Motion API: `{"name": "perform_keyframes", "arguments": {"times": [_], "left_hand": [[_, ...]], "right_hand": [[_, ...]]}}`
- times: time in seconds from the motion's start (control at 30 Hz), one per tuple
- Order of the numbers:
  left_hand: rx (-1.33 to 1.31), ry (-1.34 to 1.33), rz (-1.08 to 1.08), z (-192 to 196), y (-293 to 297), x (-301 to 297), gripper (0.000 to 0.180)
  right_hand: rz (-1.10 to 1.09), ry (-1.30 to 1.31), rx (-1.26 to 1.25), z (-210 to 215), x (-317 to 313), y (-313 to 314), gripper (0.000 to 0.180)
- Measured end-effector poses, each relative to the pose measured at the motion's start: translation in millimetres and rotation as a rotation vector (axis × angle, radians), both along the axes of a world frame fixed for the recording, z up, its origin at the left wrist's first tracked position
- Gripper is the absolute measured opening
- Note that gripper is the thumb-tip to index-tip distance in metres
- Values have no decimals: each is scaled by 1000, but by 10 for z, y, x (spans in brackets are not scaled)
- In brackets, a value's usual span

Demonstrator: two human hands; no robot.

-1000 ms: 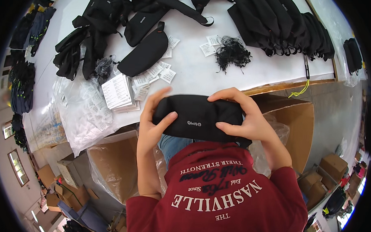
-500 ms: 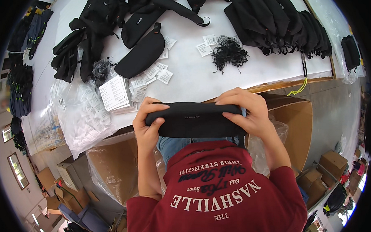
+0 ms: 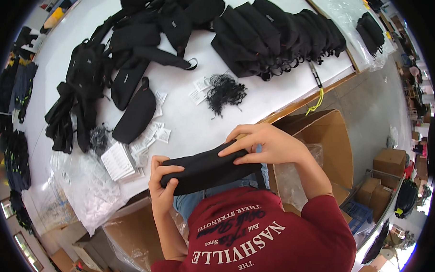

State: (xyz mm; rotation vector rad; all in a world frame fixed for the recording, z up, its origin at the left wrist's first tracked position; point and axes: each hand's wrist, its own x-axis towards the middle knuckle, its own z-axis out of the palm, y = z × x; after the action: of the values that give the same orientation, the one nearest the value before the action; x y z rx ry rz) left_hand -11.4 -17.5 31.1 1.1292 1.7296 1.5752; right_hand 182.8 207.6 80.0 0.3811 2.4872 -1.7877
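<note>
Just beyond the table's near edge and over my lap, a long black fabric pouch [image 3: 209, 169] is held in both hands, its right end tilted up. My left hand [image 3: 162, 184] grips its left end, fingers over the top and thumb on the near side. Along the upper edge toward the right, my right hand [image 3: 267, 145] has its fingers on the pouch and its thumb on the near side. On the table ahead lies a single black pouch [image 3: 137, 110], with loose white labels [image 3: 153, 133] beside it and a stack of white printed cards [image 3: 118, 161].
A heap of black pouches [image 3: 134, 37] covers the far left, with a row of more pouches [image 3: 273, 37] at the far right. Tangled black cords [image 3: 224, 94] lie between. A slim tool [image 3: 316, 76] has a yellow cord. Clear plastic [image 3: 88, 189] drapes left; a cardboard box [image 3: 322, 149] stands right.
The view has turned, so the table contents sit further left and lower. The pouch has gone from level to tilted, and my right hand has slid inward along its upper edge.
</note>
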Motion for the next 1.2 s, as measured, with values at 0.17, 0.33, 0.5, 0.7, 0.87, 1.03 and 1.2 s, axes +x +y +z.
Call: {"name": "perform_keyframes", "arguments": {"times": [0.17,0.33,0.5,0.7,0.87,1.03,1.2], "left_hand": [[-48,35,70,-49,20,-95,47],[-241,322,497,-275,-312,-611,36],[-549,684,718,-646,-701,-1013,50],[-632,700,710,-812,-753,-1014,62],[-697,673,749,-784,-758,-1010,69],[-767,713,803,-824,-769,-1019,72],[-601,673,774,-995,-928,-1152,75]], "right_hand": [[-186,45,182,319,133,320,33],[-778,358,704,563,242,908,33],[-1029,391,1230,515,8,1576,31],[-904,88,1243,-126,-155,1881,33],[-1062,106,1250,-95,-211,1741,37],[-875,152,1265,-168,-241,1755,42],[-678,-9,1143,-47,-201,1777,46]]}}
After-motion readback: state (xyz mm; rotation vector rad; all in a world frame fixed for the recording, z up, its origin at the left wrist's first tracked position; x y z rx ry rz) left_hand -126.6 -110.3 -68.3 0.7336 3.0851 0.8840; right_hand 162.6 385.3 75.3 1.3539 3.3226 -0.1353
